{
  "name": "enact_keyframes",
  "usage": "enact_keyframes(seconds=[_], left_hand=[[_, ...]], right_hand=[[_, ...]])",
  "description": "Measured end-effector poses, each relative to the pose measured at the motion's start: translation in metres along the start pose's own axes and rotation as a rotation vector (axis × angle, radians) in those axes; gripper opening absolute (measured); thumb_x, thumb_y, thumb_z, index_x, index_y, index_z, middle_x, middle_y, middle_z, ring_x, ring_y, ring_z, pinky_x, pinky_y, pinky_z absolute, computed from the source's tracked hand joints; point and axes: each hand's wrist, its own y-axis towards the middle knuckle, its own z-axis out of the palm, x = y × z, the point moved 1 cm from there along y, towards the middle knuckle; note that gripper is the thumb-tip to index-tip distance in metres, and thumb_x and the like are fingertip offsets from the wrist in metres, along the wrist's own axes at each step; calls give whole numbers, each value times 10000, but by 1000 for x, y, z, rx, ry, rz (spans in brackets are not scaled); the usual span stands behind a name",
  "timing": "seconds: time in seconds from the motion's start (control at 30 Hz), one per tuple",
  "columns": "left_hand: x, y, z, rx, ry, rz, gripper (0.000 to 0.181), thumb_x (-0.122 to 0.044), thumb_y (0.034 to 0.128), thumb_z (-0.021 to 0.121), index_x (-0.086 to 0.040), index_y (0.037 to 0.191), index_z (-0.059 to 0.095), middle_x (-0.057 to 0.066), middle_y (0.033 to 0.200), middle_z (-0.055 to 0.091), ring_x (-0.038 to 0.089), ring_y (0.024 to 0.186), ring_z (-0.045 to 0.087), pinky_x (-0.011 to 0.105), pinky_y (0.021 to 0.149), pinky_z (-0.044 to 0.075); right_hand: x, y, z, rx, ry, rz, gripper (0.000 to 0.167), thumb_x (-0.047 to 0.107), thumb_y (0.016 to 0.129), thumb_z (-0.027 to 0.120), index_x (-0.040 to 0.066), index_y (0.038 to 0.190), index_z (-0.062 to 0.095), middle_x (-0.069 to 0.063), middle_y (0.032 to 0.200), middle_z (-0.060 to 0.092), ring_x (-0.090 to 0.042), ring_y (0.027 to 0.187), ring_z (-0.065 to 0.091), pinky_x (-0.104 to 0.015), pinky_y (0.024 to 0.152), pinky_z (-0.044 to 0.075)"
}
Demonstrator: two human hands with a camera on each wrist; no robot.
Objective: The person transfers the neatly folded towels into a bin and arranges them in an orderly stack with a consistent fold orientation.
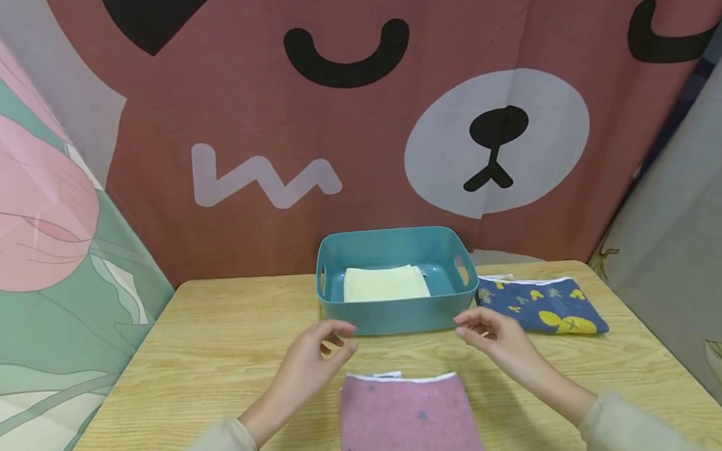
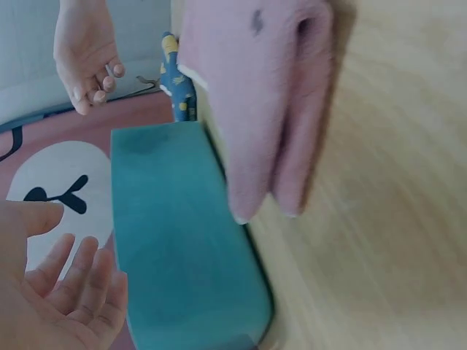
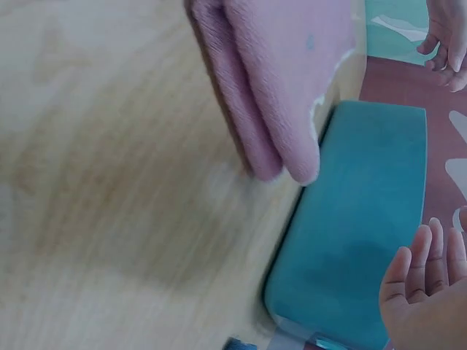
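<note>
A folded pink cloth (image 1: 411, 420) with small grey stars lies on the table near its front edge. My left hand (image 1: 316, 361) hovers above the table at the cloth's far left corner, fingers loosely bent and holding nothing. On the other side my right hand (image 1: 505, 351) is raised in the same way, empty, beyond the cloth's far right corner. Both hands are in front of a teal basket (image 1: 399, 317), which has a folded pale yellow cloth (image 1: 384, 284) inside. In the left wrist view the pink cloth (image 2: 252, 95) shows thick folded layers.
A folded blue cloth (image 1: 539, 305) with yellow figures lies right of the basket. The wooden table (image 1: 208, 342) ends at a hanging curtain (image 1: 362, 130) with a bear face. Patterned fabric (image 1: 37, 236) hangs at the left, and more (image 1: 692, 222) at the right.
</note>
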Motion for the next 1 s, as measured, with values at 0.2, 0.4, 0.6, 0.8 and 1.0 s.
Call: enact_keyframes(seconds=[0.2, 0.4, 0.6, 0.8, 1.0], left_hand=[[9, -12, 4, 21, 10, -27, 156, -150, 905, 732, -143, 1058, 702, -34, 1004, 680, 185, 886, 640, 331, 744, 533], [16, -22, 8, 60, 3, -54, 204, -159, 908, 729, -117, 1106, 701, -40, 1028, 680, 174, 901, 639, 305, 745, 523], [21, -29, 12, 80, 17, -58, 207, -189, 912, 729, -114, 1102, 697, -39, 1028, 677, 144, 894, 633, 295, 737, 518], [23, -36, 15, 100, -3, -74, 205, -171, 905, 733, -96, 1091, 692, -8, 1029, 681, 134, 886, 625, 283, 734, 515], [27, -43, 17, 112, -9, -95, 215, -186, 894, 745, -96, 1083, 696, -23, 1030, 676, 119, 874, 617, 277, 727, 523]], right_hand=[[-5, -10, 4, 19, 24, 51, 222, 143, 935, 695, 15, 1116, 671, -50, 928, 657, -131, 821, 591, -257, 699, 503], [-15, -18, 8, 26, 33, 52, 209, 109, 929, 693, -10, 1099, 673, -48, 911, 666, -99, 804, 592, -251, 700, 503], [-23, -27, 10, 40, 38, 26, 210, 99, 932, 683, -32, 1096, 665, -41, 913, 671, -75, 801, 589, -252, 711, 504], [-32, -34, 12, 38, 14, 20, 189, 82, 919, 690, -28, 1071, 676, -23, 913, 682, -54, 796, 581, -248, 714, 501], [-43, -42, 14, 59, 4, 6, 180, 75, 916, 691, -29, 1062, 677, -13, 904, 675, -41, 788, 574, -244, 701, 498]])
